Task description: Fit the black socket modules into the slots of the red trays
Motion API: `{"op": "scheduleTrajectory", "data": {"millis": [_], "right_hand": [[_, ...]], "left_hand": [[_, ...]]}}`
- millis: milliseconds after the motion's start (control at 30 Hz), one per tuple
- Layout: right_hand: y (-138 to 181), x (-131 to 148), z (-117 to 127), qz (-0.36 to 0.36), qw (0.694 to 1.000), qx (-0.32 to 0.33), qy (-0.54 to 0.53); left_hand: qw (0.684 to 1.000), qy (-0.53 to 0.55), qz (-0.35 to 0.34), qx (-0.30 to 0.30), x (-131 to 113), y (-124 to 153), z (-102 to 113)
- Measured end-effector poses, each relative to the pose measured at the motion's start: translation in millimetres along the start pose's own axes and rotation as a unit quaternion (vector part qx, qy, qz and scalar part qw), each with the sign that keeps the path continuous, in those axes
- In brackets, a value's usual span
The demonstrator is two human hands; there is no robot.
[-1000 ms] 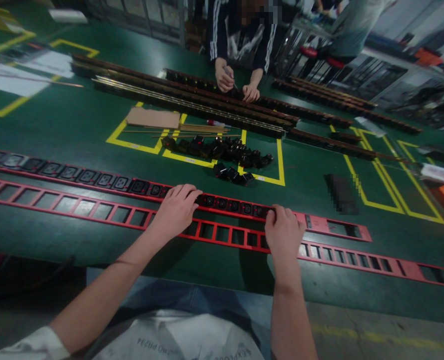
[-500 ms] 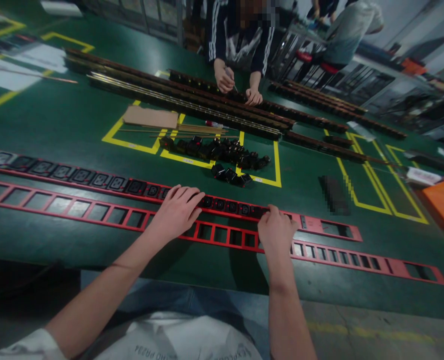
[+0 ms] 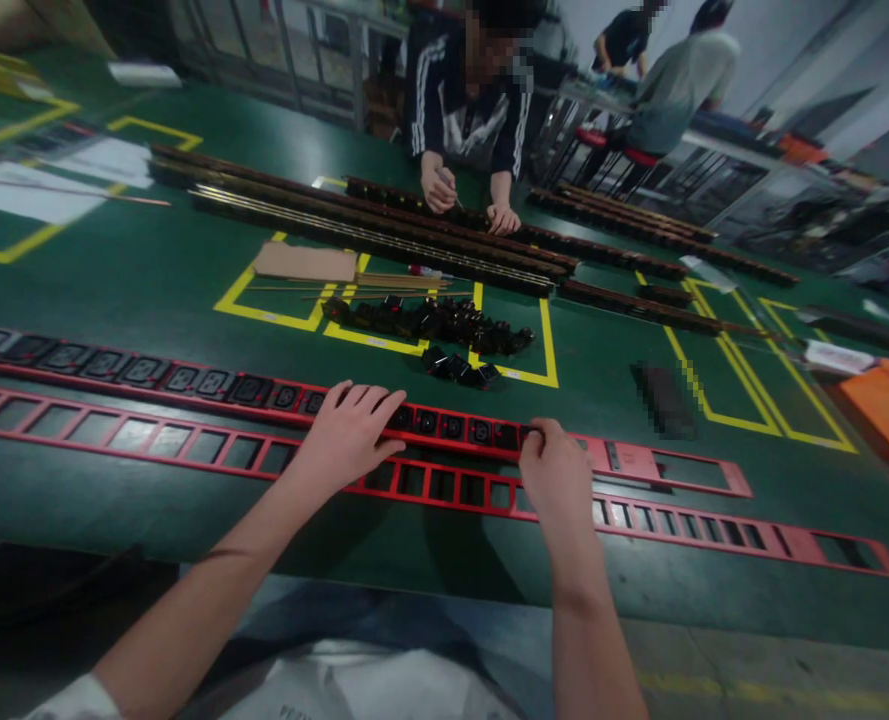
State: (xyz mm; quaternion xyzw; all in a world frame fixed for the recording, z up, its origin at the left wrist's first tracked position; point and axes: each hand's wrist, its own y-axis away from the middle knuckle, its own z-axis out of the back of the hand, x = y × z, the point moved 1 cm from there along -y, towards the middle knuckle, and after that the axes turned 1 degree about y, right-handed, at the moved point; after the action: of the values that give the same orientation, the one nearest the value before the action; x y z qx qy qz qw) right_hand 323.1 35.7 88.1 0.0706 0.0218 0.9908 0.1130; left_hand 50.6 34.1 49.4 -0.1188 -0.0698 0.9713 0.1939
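Two long red metal strips lie side by side across the green table. The far strip (image 3: 643, 462) carries a row of black sockets (image 3: 444, 425); the near strip (image 3: 699, 532) has only bare cut-outs. My left hand (image 3: 350, 435) lies flat with its fingers spread over the socket row. My right hand (image 3: 556, 470) rests on the far strip at the right end of the sockets, its fingers curled down over a socket that I cannot make out clearly.
Loose black sockets (image 3: 444, 325) are heaped in a yellow-taped box beyond the strips, beside a cardboard sheet (image 3: 305, 262). Long dark strips (image 3: 384, 225) lie further back, where a person's hands (image 3: 470, 200) work on them. An orange tray (image 3: 886, 395) sits at the right.
The view has tilted up a little. My right hand has slid slightly left along the far strip; my left hand stays on the sockets.
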Motion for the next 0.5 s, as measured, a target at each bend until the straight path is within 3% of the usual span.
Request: {"op": "scheduleTrajectory", "data": {"millis": [167, 500], "right_hand": [[4.4, 37.8, 3.6, 0.042, 0.999, 0.013, 0.001], [24.8, 117.2, -28.0, 0.158, 0.986, 0.047, -0.013]], "left_hand": [[0.999, -0.032, 0.008, 0.043, 36.1, 2.1, 18.4], [0.996, -0.023, 0.04, 0.081, 142.9, 34.2, 25.2]]}}
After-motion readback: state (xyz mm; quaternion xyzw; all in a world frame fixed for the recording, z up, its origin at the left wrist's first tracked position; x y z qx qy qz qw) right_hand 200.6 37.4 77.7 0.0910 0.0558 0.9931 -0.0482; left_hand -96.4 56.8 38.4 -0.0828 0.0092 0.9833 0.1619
